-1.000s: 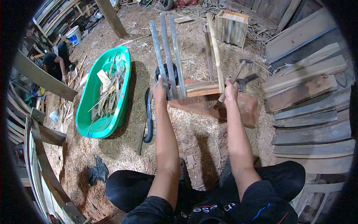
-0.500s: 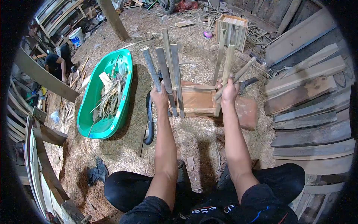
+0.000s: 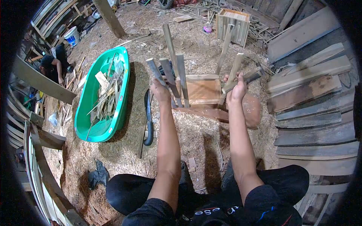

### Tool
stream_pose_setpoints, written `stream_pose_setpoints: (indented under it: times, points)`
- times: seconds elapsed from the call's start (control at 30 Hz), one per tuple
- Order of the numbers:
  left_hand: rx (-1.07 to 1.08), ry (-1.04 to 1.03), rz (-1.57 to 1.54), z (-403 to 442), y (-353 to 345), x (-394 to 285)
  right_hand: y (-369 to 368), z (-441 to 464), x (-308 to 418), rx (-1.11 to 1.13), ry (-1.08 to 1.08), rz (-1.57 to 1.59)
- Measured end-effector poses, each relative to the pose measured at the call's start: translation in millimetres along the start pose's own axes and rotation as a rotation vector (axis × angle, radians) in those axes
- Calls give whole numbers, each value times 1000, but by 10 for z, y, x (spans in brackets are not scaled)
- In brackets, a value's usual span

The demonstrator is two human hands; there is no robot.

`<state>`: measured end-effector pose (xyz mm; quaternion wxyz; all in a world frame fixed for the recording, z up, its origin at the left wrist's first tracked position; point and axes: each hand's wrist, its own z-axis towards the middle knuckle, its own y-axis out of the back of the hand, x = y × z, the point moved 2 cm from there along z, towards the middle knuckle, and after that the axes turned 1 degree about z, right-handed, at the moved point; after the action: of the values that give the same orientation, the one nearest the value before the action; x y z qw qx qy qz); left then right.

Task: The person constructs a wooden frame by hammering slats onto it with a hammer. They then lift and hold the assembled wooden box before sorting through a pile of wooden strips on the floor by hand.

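Observation:
A small wooden frame [image 3: 201, 77] with a flat brown panel [image 3: 201, 89] lies with several legs pointing up. It rests over a reddish-brown block [image 3: 250, 109]. My left hand [image 3: 161, 91] is closed around a greyish wooden leg [image 3: 154, 69] on the left side. On the right, my right hand [image 3: 238, 89] grips a paler wooden leg [image 3: 235, 67]. A short light stick [image 3: 229, 88] crosses at that hand; whether the fingers hold it too, I cannot tell. A machete [image 3: 148, 120] with a dark handle lies on the ground left of my left forearm.
A green tub [image 3: 80, 122] holding wood scraps stands at left. Boards [image 3: 309, 94] lie along the right side. A slatted wooden box [image 3: 233, 28] stands at the back right. Another person [image 3: 52, 66] crouches at far left beyond a curved plank [image 3: 45, 81]. Shavings cover the floor.
The wooden frame has shifted slightly away from me, and its right legs lean further right. My right hand has moved a little right. More of the machete shows.

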<state>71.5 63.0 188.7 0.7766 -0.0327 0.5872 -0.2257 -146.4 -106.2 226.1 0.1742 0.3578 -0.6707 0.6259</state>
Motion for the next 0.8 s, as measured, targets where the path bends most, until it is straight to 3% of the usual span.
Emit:
stream_pose_setpoints:
  times: [0.13, 0.27, 0.3, 0.33, 0.4, 0.47, 0.53, 0.63, 0.73, 0.77, 0.8]
  points:
    - [-27, 26, 38, 32, -26, -70, 15, 50, -25, -23, -16, -25]
    - [-129, 156, 41, -99, -73, 19, 188, 106, -114, 11, 70, -385]
    - [-171, 187, 48, -149, -50, 117, 394, 179, -191, -33, 122, -594]
    - [-59, 330, 22, -172, 144, 536, 671, 288, -294, -77, 176, -803]
    - [-120, 328, 335, -493, 162, 532, 1041, 365, -450, -106, 290, -1159]
    - [-60, 358, 243, -722, 347, 1003, 1332, 252, -502, -80, 403, -1460]
    - [-88, 306, 273, -969, 335, 1026, 1322, -57, -476, -37, 302, -1377]
    - [-87, 201, 433, -1155, 317, 1151, 1512, -160, -614, -15, 243, -1697]
    - [-22, 137, 495, -1312, 324, 1136, 1474, -166, -635, 30, 433, -1644]
    - [6, 113, 481, -1305, 257, 1080, 1412, -137, -608, 37, 398, -1651]
    - [63, 239, 523, -1308, 257, 999, 1454, -133, -628, 42, 359, -1658]
